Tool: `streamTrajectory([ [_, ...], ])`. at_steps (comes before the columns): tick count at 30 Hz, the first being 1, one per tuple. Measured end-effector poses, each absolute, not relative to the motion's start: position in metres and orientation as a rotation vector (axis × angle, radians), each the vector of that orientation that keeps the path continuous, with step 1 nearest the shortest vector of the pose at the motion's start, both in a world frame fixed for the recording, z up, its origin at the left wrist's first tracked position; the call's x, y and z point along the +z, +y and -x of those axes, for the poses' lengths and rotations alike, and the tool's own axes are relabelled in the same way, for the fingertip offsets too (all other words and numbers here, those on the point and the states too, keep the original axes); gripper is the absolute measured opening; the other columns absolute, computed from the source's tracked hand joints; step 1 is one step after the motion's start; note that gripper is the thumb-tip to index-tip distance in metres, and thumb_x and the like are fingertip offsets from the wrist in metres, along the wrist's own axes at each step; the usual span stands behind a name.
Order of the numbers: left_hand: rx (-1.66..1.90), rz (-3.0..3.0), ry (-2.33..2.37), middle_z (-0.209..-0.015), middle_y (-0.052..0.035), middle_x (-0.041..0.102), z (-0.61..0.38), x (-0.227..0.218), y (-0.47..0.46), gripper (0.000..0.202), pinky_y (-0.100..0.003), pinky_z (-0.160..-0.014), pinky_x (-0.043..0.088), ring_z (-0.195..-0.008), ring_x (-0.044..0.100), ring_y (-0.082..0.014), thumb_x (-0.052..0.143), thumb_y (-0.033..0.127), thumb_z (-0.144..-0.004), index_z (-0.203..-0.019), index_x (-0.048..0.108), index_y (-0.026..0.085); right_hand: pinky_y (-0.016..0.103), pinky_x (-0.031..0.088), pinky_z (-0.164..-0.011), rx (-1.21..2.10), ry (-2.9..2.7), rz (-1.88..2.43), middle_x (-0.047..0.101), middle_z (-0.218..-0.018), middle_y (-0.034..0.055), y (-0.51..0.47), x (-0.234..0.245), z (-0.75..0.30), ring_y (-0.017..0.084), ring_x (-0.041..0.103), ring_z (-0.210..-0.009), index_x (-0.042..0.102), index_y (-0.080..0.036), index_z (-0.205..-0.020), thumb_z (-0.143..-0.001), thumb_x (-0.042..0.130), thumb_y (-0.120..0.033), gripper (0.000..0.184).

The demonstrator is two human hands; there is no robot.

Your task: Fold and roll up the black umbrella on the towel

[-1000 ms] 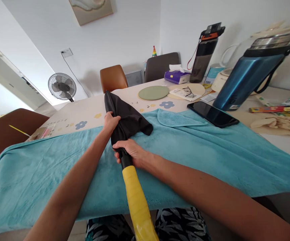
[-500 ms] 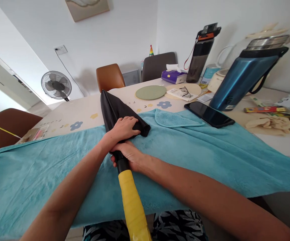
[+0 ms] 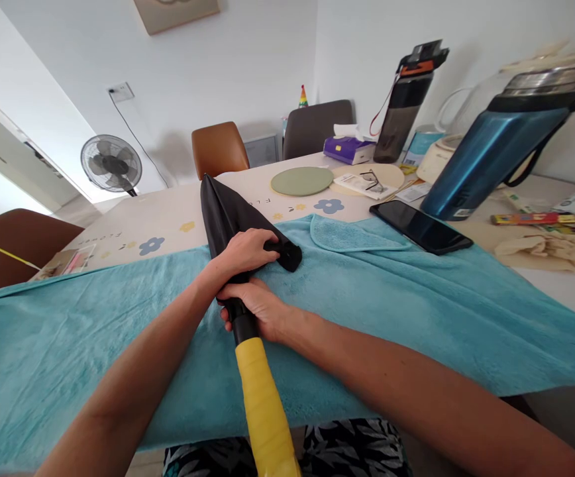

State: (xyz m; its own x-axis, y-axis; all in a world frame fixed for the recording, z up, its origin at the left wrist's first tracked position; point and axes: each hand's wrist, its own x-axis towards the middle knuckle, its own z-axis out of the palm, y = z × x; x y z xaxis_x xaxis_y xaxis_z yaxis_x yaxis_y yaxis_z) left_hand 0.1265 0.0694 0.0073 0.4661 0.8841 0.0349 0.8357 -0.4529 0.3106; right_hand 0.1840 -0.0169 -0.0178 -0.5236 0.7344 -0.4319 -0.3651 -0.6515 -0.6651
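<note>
Near the left end of the table, the turquoise blanket is draped along and over the near edge, a soft bed that should stop the work from skidding, though it could ruck up if dragged. At the middle of that edge lies the black umbrella, folded, its tip pointing to the far edge and its yellow handle jutting past the near edge over the lap. The left grip lies palm down across the fabric, fingers curved at the loose flap that sticks out on the right; whether they pinch it or only press, I cannot tell. Just nearer the near edge, the right grip is clamped around the dark neck above the handle, thumb over the top. That seems the sound way to do it: let the lower hold fix the shaft, and have the upper one draw the flap round snugly, smoothing from neck toward tip so that no crease bunches underneath. A light pull should do, since thin cloth slips if rushed. Toward the right end, the phone rests partly on the blanket, with the blue bottle just behind it; avoid tugging the blanket there.
</note>
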Motion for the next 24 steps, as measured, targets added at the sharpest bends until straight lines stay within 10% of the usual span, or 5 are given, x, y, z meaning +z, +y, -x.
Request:
streamTrajectory([
  [11, 0.581, -2.362, 1.698, -0.068, -0.0008, 0.060, -0.128, 0.009, 0.068, 0.018, -0.028, -0.063, 0.041, -0.067, 0.054, -0.0166, 0.047, 0.029, -0.076, -0.073, 0.062, 0.020, 0.024, 0.044, -0.035, 2.181, -0.644, 0.919, 0.051, -0.051, -0.0006, -0.017, -0.017, -0.184, 0.012, 0.051, -0.043, 0.053, -0.013, -0.072, -0.069, 0.055, -0.007, 0.007],
  [24, 1.192, -2.184, 1.752, -0.078, 0.0003, 0.062, -0.112, 0.013, 0.080, 0.023, -0.026, -0.065, 0.039, -0.069, 0.054, -0.0139, 0.050, 0.022, -0.073, -0.094, 0.058, 0.021, 0.024, 0.045, -0.035, 2.181, -0.647, 0.918, 0.048, -0.047, -0.0028, -0.018, -0.018, -0.184, 0.013, 0.050, -0.042, 0.047, -0.015, -0.070, -0.071, 0.055, -0.006, 0.012],
])
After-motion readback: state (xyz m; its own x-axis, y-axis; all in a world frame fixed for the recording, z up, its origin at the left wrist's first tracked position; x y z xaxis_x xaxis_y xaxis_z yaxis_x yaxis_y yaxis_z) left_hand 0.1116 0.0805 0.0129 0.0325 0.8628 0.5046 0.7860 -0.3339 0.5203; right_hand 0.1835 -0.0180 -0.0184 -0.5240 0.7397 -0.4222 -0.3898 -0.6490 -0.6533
